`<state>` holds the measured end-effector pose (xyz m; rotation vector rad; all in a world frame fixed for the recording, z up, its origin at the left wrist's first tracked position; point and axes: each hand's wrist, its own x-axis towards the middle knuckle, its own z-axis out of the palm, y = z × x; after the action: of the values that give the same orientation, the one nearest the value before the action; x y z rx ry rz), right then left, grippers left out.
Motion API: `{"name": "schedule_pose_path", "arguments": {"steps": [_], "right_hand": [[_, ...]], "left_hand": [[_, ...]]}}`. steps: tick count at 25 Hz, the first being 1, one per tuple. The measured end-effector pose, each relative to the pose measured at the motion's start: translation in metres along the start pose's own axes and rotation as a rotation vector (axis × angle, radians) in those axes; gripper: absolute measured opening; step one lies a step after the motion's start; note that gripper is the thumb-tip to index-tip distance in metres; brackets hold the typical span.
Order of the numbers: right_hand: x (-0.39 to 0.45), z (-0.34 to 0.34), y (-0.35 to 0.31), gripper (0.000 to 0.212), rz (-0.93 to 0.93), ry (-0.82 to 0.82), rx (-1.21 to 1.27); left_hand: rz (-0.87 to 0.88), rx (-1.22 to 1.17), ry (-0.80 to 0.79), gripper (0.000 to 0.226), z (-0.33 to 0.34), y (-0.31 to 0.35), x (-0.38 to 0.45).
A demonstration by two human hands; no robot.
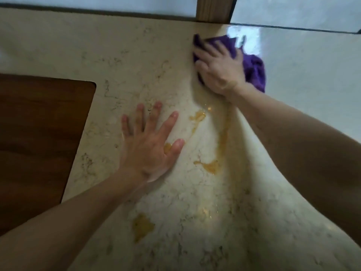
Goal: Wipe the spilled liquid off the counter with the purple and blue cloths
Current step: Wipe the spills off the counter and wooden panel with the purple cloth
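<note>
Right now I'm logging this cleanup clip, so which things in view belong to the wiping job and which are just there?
Part of the job:
purple cloth, under the right hand
orange spilled liquid in patches
counter
left hand, flat on the counter

Just there:
brown wooden surface at left
wooden post at the back

No blue cloth is in view.

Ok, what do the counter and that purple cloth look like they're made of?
The counter looks like polished stone, perhaps marble: cream, tan veins, glossy reflections. The purple cloth under the right hand looks like soft pile fabric, possibly microfibre: fuzzy, bunched folds.
</note>
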<state>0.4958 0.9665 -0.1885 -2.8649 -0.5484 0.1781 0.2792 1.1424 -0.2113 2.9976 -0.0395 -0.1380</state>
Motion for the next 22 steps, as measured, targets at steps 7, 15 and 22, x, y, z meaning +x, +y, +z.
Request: {"name": "schedule_pose_path", "arguments": {"steps": [7, 15, 22], "right_hand": [[-0.21, 0.03, -0.06, 0.049, -0.117, -0.027, -0.004], [-0.521, 0.07, -0.145, 0.052, 0.316, 0.056, -0.039], [-0.56, 0.117, -0.282, 0.055, 0.444, 0.143, -0.018]], "left_hand": [[-0.057, -0.171, 0.021, 0.051, -0.006, -0.005, 0.011], [0.353, 0.058, -0.121, 0.065, -0.025, -0.062, -0.081], [0.189, 0.053, -0.097, 0.055, -0.034, -0.114, -0.075]]}}
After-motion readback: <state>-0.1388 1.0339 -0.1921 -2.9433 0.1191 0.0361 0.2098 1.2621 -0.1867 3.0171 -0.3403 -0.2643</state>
